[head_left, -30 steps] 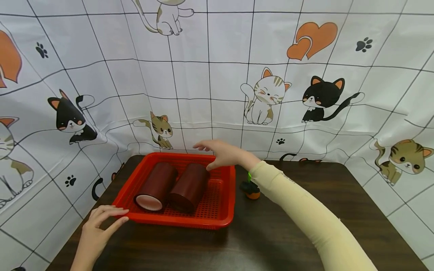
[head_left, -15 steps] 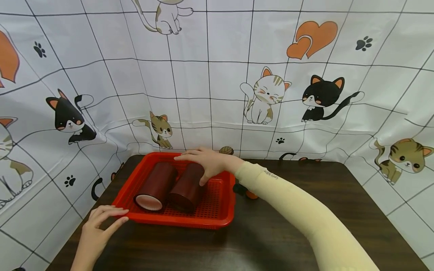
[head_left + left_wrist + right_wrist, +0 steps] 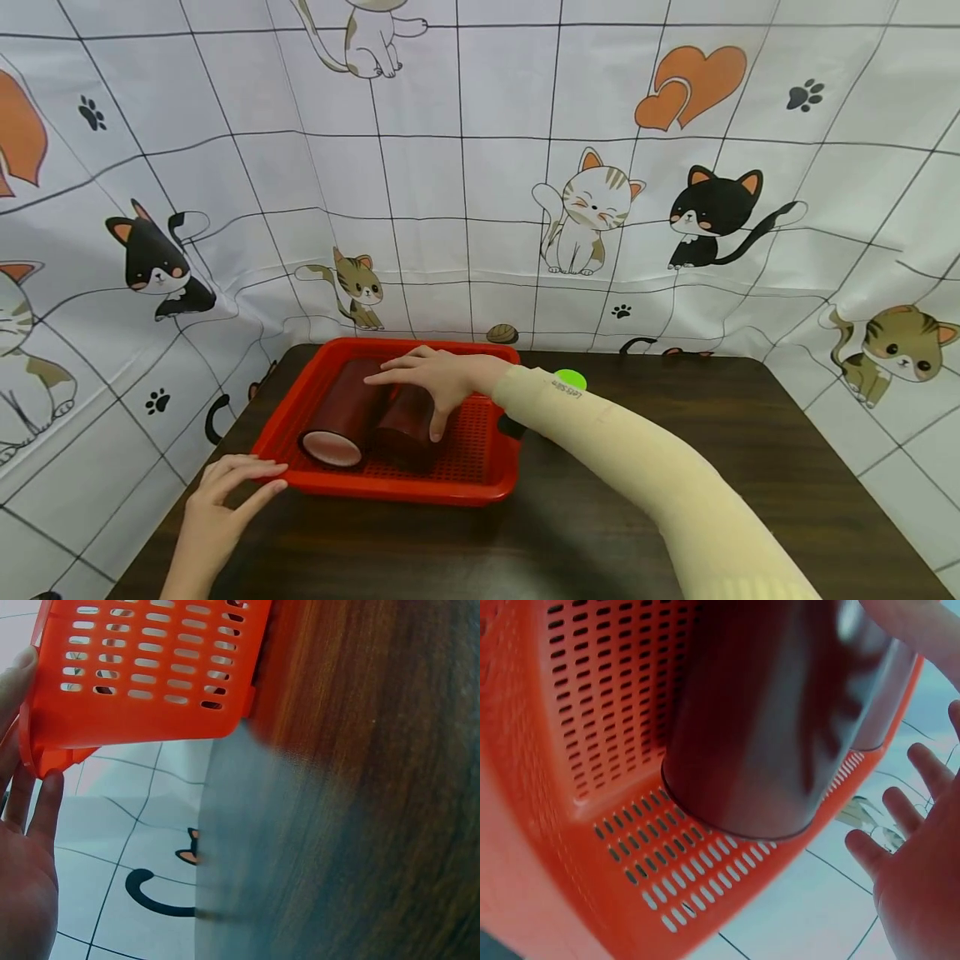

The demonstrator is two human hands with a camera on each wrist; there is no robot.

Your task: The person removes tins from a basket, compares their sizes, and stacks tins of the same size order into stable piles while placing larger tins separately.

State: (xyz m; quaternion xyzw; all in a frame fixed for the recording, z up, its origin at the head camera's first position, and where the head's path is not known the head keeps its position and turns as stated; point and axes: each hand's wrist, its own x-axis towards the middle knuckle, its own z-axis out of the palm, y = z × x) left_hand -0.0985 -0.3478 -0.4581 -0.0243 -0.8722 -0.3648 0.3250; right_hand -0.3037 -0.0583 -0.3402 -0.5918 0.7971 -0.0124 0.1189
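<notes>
A red plastic basket [image 3: 480, 492] with slotted walls stands on the table, two dark brown-red cylinders lying side by side in it. The left cylinder [image 3: 341, 417] shows a pale, whitish end toward me. Over the right cylinder [image 3: 405, 433] my right hand [image 3: 442, 379] is spread, fingers reaching left and thumb down its right side. In the right wrist view, those fingers [image 3: 907, 814] are apart beyond the basket, and the shadow of the hand falls on the glossy cylinder. My left hand [image 3: 217, 508] holds the basket's front-left rim corner between thumb and fingers.
Just right of the basket, partly behind my right sleeve [image 3: 600, 425], are a bright green round thing [image 3: 572, 379] and a small black thing [image 3: 512, 427]. A white sheet [image 3: 420, 192] with printed cats and grid lines hangs around the dark wooden table [image 3: 720, 417].
My right hand has moved left and down, from the basket's back right to over the right cylinder. The left hand, basket and cylinders look the same.
</notes>
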